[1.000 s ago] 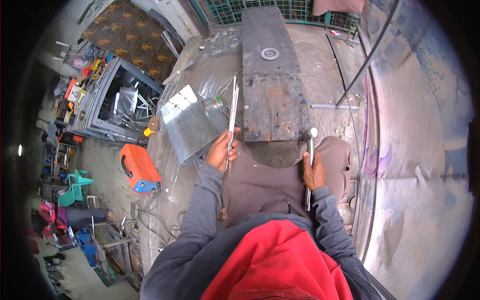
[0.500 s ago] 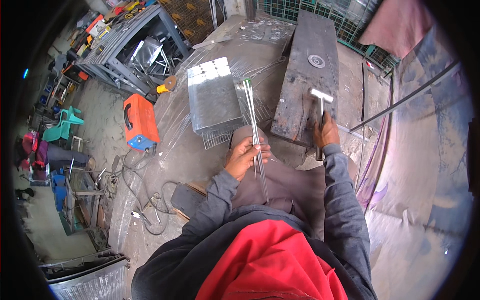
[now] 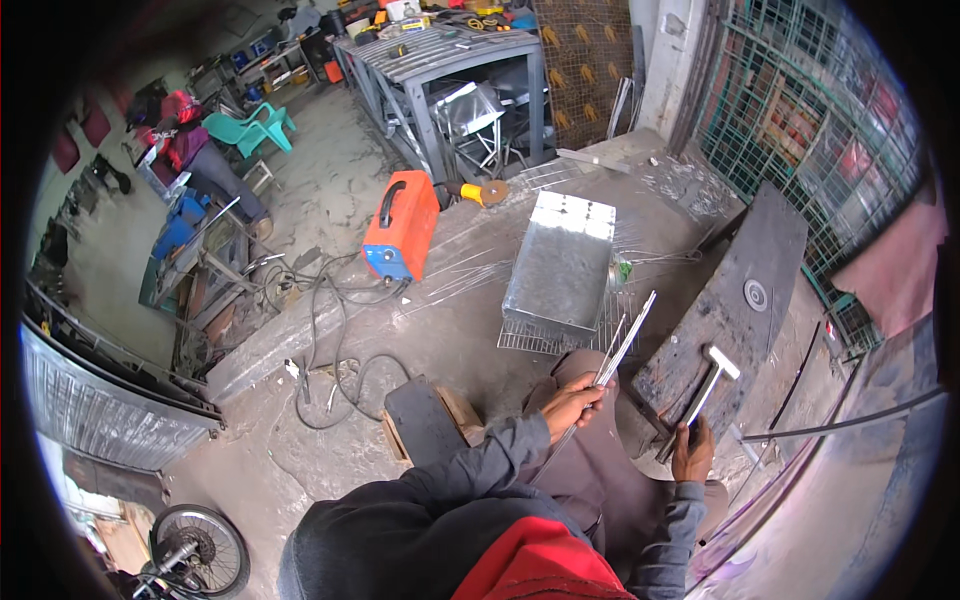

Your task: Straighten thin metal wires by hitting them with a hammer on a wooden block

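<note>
Over my lap, my left hand point(image 3: 575, 408) is closed around a bundle of thin metal rods point(image 3: 632, 335), whose upper ends point away and to the right. My right hand point(image 3: 692, 455) grips a hammer point(image 3: 705, 392) by its handle, with the silvery head up over the near part of a dark wooden bench point(image 3: 690, 335). A flat round disc point(image 3: 755, 294) lies farther along the bench top. Left of the bench, a grey sheet-metal box point(image 3: 562, 265) rests on a wire grid point(image 3: 520, 340).
An orange welding machine point(image 3: 405, 222) stands at left, with a yellow angle grinder point(image 3: 480, 192) behind it. Cables point(image 3: 320, 340) loop across the floor. A metal table point(image 3: 440, 60) holds tools; a person point(image 3: 220, 165) is at far left. Green wire mesh point(image 3: 790, 110) borders the right.
My view has swung left, so the surroundings sit farther right and the motorcycle wheel shows. The rods now tilt rightward, and the hammer leans more. Both hands keep their holds.
</note>
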`<state>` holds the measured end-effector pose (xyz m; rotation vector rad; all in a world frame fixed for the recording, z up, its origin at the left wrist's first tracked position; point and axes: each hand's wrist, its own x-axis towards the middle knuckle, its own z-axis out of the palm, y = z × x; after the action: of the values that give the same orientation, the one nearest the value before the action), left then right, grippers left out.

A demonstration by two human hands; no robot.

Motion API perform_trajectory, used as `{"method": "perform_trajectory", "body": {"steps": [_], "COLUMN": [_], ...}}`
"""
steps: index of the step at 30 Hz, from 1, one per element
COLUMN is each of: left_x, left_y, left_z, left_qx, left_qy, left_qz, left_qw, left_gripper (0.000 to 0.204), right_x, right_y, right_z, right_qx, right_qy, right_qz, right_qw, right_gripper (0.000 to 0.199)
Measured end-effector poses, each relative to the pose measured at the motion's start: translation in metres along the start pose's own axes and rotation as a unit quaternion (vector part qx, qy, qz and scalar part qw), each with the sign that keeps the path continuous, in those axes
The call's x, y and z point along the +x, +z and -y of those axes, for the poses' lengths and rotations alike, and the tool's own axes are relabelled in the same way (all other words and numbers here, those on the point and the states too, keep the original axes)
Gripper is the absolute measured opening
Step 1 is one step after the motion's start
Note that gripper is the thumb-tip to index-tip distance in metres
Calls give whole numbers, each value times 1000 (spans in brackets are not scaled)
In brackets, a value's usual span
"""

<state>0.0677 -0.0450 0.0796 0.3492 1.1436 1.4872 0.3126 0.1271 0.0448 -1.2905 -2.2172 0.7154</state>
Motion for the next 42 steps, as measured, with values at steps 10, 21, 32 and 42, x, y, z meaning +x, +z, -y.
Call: {"method": "perform_trajectory", "body": {"steps": [10, 21, 32, 42], "left_x": [-17, -21, -9, -87], "left_y": [-19, 11, 62, 100], "left_z": [-44, 23, -29, -94], "left_qx": [447, 656, 675, 554], "left_qy": [134, 228, 86, -136], "left_qz": [-173, -183, -211, -195], "left_qw": [867, 696, 702, 798], "left_gripper": [56, 35, 30, 49], "right_x": [17, 13, 16, 151], "right_y": [-10, -11, -28, -132], "right_z": [-9, -13, -29, 22], "right_qx": [-85, -67, -135, -226], "right_qy": [-49, -50, -69, -36], "right_qz": [-47, -60, 99, 684], "right_qw": [994, 995, 983, 693], "right_gripper": [44, 36, 54, 46]}}
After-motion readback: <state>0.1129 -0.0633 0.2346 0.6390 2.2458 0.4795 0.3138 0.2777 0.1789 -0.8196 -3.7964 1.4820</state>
